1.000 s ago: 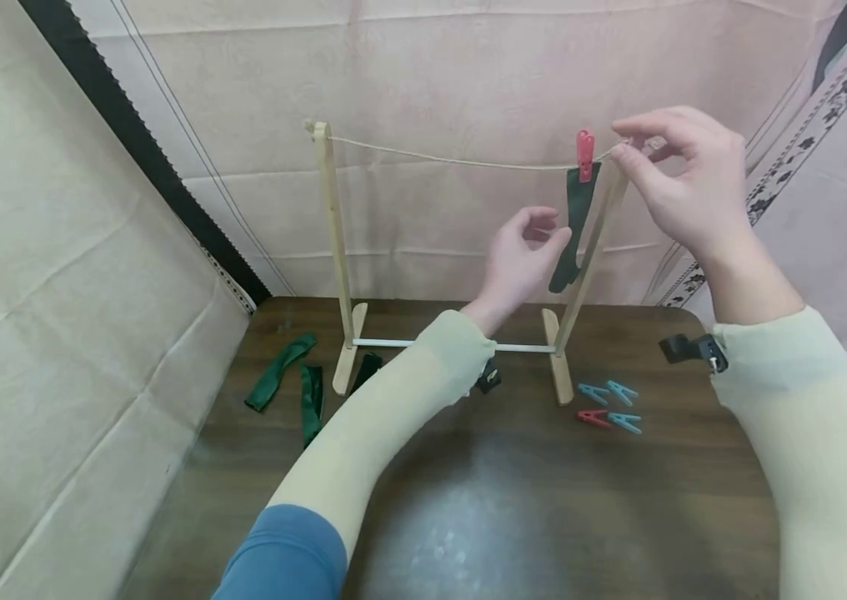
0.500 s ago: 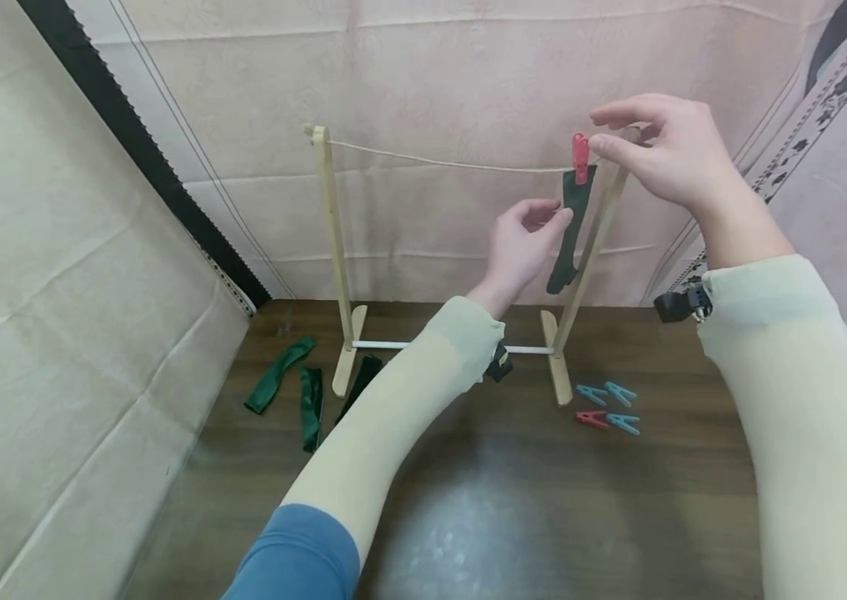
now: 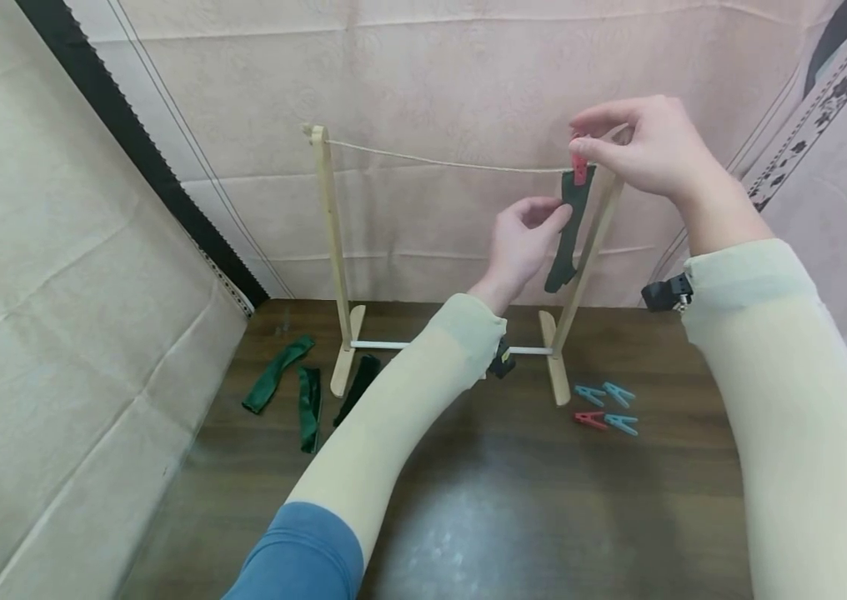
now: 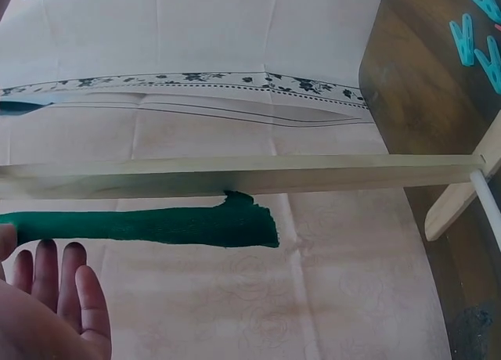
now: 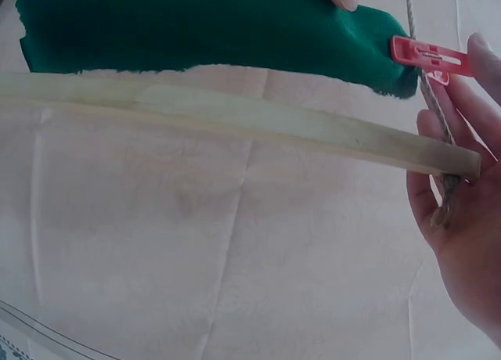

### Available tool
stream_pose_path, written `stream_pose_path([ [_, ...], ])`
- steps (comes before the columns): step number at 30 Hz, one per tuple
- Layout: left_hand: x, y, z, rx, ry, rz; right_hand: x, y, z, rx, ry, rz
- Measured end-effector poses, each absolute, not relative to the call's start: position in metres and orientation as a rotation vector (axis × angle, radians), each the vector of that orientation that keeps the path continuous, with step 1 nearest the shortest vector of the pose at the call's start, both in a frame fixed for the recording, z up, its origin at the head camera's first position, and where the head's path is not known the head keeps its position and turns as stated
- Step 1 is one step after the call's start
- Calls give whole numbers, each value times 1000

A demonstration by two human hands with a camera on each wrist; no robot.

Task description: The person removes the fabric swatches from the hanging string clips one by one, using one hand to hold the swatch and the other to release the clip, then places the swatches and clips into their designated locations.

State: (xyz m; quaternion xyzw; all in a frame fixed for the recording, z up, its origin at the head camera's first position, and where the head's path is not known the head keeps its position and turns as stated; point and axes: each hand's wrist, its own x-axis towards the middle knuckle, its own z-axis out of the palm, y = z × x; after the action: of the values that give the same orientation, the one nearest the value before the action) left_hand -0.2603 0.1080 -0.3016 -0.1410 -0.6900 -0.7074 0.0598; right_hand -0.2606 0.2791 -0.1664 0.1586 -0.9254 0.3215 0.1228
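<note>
A green sock-shaped cloth (image 3: pixel 568 250) hangs from the cord (image 3: pixel 453 165) near the right post of a small wooden drying rack. A red clothespin (image 5: pixel 423 55) clamps its upper end onto the cord. My right hand (image 3: pixel 652 154) pinches the clothespin's handles between thumb and fingers, close by the post top. With thumb and fingertips, my left hand (image 3: pixel 521 246) pinches the cloth's left edge a little below the clothespin. In the left wrist view, the thumb overlaps the cloth at the image border and the other fingers extend beneath it.
Several clothespins (image 3: pixel 621 423), blue and red, lie on the table right of the rack. Green cloth pieces (image 3: pixel 309 408) lie at the left, one partly behind my left sleeve. The right post (image 3: pixel 596 225) stands beside the hanging cloth. Pale fabric (image 3: pixel 423 83) walls the back and sides.
My right hand has moved left from the post top onto the red clothespin and now pinches it. My left hand has risen slightly to the cloth's edge and its fingers have closed there.
</note>
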Motion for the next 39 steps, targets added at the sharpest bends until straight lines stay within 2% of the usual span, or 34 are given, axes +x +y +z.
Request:
stream_pose_path([
  [39,-260,103,-304,-381,-2060,-2045,-260,280,-171,428,-2691,1131],
])
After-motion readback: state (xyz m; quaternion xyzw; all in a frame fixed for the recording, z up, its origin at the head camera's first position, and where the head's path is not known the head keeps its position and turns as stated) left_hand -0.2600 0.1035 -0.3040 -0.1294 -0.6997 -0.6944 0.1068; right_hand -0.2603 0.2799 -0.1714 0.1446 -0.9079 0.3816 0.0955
